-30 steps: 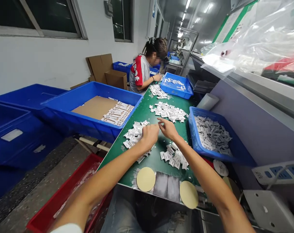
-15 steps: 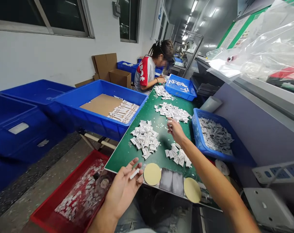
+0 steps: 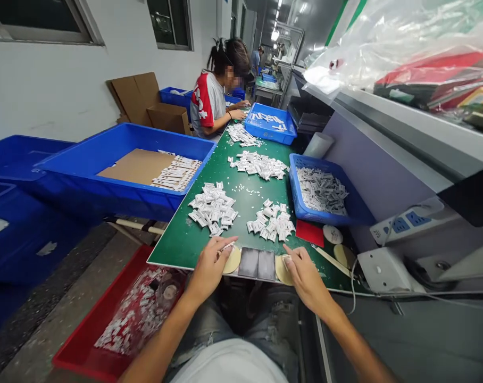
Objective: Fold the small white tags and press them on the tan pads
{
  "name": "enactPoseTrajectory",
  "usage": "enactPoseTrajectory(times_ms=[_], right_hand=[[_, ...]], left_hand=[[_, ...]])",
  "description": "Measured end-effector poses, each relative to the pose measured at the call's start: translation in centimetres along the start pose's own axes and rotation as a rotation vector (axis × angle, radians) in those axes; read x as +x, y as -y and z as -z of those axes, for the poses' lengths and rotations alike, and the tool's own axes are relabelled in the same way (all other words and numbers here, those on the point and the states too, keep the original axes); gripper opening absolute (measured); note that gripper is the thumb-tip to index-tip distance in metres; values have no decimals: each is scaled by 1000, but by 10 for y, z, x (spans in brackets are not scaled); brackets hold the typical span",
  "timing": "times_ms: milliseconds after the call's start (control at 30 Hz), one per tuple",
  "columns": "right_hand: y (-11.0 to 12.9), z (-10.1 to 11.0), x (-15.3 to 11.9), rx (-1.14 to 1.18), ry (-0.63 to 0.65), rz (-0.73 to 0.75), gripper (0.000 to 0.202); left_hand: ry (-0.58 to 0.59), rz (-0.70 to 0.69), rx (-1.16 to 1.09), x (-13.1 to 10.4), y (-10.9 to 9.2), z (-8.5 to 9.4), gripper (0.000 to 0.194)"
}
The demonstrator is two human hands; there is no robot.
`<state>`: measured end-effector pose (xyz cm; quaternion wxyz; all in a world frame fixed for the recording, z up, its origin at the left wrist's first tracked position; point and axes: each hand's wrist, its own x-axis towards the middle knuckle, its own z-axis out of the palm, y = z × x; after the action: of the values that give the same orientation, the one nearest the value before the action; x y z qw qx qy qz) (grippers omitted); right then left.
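Note:
My left hand [image 3: 211, 266] is closed on a small white piece [image 3: 227, 246] over the left yellow disc [image 3: 232, 260], at the front edge of the green table [image 3: 193, 247]. Over the right yellow disc [image 3: 281, 270] is my right hand [image 3: 303, 274], its fingers bent together with a bit of white between them, too small to name. Two dark grey pads [image 3: 257, 263] lie between the discs. Beyond the hands are a left pile of white pieces [image 3: 213, 208] and a smaller right pile [image 3: 272, 221].
A blue basket [image 3: 299, 205] of white pieces stands at the right, near a red square [image 3: 310, 233]. To the left are a large blue bin [image 3: 146, 197] and, lower, a red tray [image 3: 76, 346]. A person [image 3: 215, 101] sits at the far left table edge.
My right hand has come back from the far pile to the right disc. My left hand has turned palm down over the left disc. The view has shifted.

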<state>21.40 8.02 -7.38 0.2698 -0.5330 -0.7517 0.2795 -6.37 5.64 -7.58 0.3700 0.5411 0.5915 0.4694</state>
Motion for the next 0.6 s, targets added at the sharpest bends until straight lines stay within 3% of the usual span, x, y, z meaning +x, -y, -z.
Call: enactPoseTrajectory(times_ms=[100,167,333,500,600], right_hand=[[-12,-3,-8,-368,2,237,33],[-18,-4,-12,-486,-22,298,30],[-19,0,-17,-566,-109,192,30],[-4,0,-10,-604,-74,43,26],[3,-1,-8,-574,-57,43,17]], left_hand=[[52,-203,386,2,12,4,23],[31,-271,522,-1,18,7,18],[-21,-332,676,-9,29,12,14],[-7,-342,701,-9,25,7,12],[4,-324,703,-10,22,6,14]])
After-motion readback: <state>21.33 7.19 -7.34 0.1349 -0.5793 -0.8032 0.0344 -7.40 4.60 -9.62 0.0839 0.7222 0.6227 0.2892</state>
